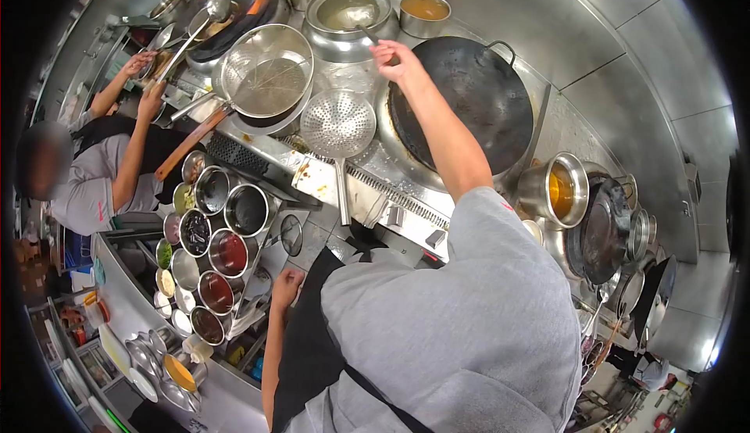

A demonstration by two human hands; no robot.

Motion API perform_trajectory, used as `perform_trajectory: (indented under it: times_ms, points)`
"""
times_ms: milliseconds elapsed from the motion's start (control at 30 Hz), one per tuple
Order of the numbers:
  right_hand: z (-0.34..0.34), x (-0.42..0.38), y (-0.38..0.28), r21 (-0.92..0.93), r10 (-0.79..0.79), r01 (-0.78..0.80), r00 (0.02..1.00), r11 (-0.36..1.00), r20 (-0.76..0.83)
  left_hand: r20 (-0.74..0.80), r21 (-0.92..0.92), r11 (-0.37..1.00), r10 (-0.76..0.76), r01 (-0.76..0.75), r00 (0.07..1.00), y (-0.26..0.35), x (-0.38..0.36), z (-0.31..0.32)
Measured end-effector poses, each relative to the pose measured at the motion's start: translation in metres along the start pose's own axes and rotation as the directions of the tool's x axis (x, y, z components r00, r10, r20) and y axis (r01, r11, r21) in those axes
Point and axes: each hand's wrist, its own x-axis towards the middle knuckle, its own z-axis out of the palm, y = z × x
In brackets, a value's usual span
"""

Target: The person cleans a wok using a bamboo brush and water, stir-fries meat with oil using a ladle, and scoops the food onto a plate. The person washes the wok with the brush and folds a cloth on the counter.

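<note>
My right arm stretches over the stove, and my right hand (394, 61) pinches the end of a thin dark utensil handle (370, 36). That handle slants into a steel pot of cloudy liquid (348, 12); its far end is hidden. Just right of this hand sits a large black wok (469, 105). A perforated strainer (337, 124) lies below it, its handle towards me. Low beside my apron, my left hand (287, 286) is curled closed, and nothing shows in it. Near it are a small round mesh skimmer (291, 235) and several sauce pots, including one of red sauce (228, 253).
Two pots of amber liquid (425, 8) flank the steel pot. A large wire strainer (269, 73) rests on a pan, its wooden handle (191, 142) jutting out. Left, a co-worker (117, 163) holds a long ladle (191, 38). Right are an oil pot (556, 191) and another wok (605, 226).
</note>
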Motion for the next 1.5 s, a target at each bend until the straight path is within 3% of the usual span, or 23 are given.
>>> perform_trajectory:
  times_ms: [100, 200, 300, 433, 533, 567, 600, 667, 700, 800, 867, 933, 1000, 1067, 1167, 1233, 1333, 1400, 1467, 1500]
  points:
    - [0.016, -0.047, -0.011, 0.194, -0.025, -0.008, 0.986, 0.981, 0.167, 0.098, -0.255, 0.96, -0.092, 0.114, 0.991, 0.014, -0.008, -0.006]
    - [0.021, -0.053, -0.03, 0.323, -0.193, 0.086, 0.93, 0.942, 0.314, 0.142, -0.316, 0.932, -0.14, 0.179, 0.98, 0.024, 0.002, -0.003]
    - [0.022, -0.037, -0.052, 0.368, -0.361, 0.188, 0.797, 0.911, 0.485, 0.127, -0.415, 0.9, -0.088, 0.134, 0.988, 0.043, 0.034, 0.004]
    - [0.034, -0.043, -0.056, 0.347, -0.382, 0.222, 0.77, 0.911, 0.511, 0.096, -0.488, 0.872, 0.022, 0.027, 0.995, 0.088, 0.081, 0.022]
    - [0.028, -0.048, -0.047, -0.018, -0.32, 0.345, 0.887, 0.938, 0.332, 0.131, -0.463, 0.886, 0.057, 0.01, 0.99, 0.129, 0.103, 0.042]
    - [0.028, -0.048, -0.042, -0.274, -0.385, 0.416, 0.909, 0.867, 0.161, 0.154, -0.416, 0.909, 0.052, 0.017, 0.987, 0.131, 0.11, 0.052]
    - [0.027, -0.045, -0.033, -0.524, -0.48, 0.415, 0.877, 0.744, 0.014, 0.141, -0.332, 0.942, 0.01, 0.038, 0.99, 0.13, 0.116, 0.064]
    - [0.023, -0.044, -0.007, -0.867, -0.618, 0.314, 0.786, 0.386, 0.01, 0.121, -0.145, 0.986, -0.067, 0.085, 0.99, 0.124, 0.131, 0.088]
    - [0.021, -0.044, 0.004, -0.961, -0.681, 0.217, 0.731, 0.171, 0.044, 0.122, -0.171, 0.981, -0.076, 0.096, 0.99, 0.125, 0.128, 0.097]
    - [0.004, -0.027, 0.012, -0.999, -0.687, -0.026, 0.725, 0.025, -0.036, 0.124, -0.293, 0.951, -0.066, 0.1, 0.99, 0.147, 0.119, 0.114]
    - [0.005, -0.023, 0.011, -0.927, -0.573, 0.109, 0.81, 0.359, -0.127, 0.12, -0.423, 0.903, -0.028, 0.077, 0.992, 0.128, 0.123, 0.132]
    - [0.002, -0.026, 0.0, -0.701, -0.388, 0.154, 0.902, 0.696, -0.187, 0.135, -0.428, 0.899, -0.031, 0.087, 0.99, 0.115, 0.125, 0.138]
    - [-0.01, -0.04, -0.012, -0.442, -0.106, 0.084, 0.994, 0.893, -0.025, 0.14, -0.42, 0.9, -0.064, 0.117, 0.988, 0.123, 0.116, 0.13]
    - [-0.016, -0.071, -0.007, -0.331, 0.049, 0.046, 0.961, 0.942, 0.273, 0.145, -0.456, 0.882, -0.06, 0.121, 0.988, 0.125, 0.112, 0.124]
    - [0.011, -0.154, 0.025, -0.252, -0.052, 0.105, 0.976, 0.962, 0.21, 0.142, -0.524, 0.843, -0.055, 0.122, 0.988, 0.117, 0.106, 0.125]
    - [0.018, -0.213, 0.046, -0.229, -0.029, 0.093, 0.963, 0.969, 0.267, 0.132, -0.51, 0.851, -0.066, 0.125, 0.989, 0.116, 0.098, 0.121]
    - [0.014, -0.295, 0.079, -0.289, -0.121, 0.18, 0.97, 0.94, 0.211, 0.058, -0.507, 0.855, -0.097, 0.113, 0.994, 0.089, 0.084, 0.13]
    - [-0.003, -0.339, 0.096, -0.395, -0.171, 0.213, 0.975, 0.893, 0.141, 0.028, -0.519, 0.847, -0.119, 0.116, 0.992, 0.073, 0.061, 0.134]
    - [-0.008, -0.374, 0.124, -0.552, -0.343, 0.256, 0.938, 0.794, -0.057, -0.048, -0.567, 0.819, -0.14, 0.088, 0.989, 0.044, 0.042, 0.141]
    - [-0.017, -0.387, 0.131, -0.673, -0.288, 0.196, 0.957, 0.713, -0.026, -0.066, -0.566, 0.822, -0.131, 0.071, 0.989, 0.035, 0.027, 0.139]
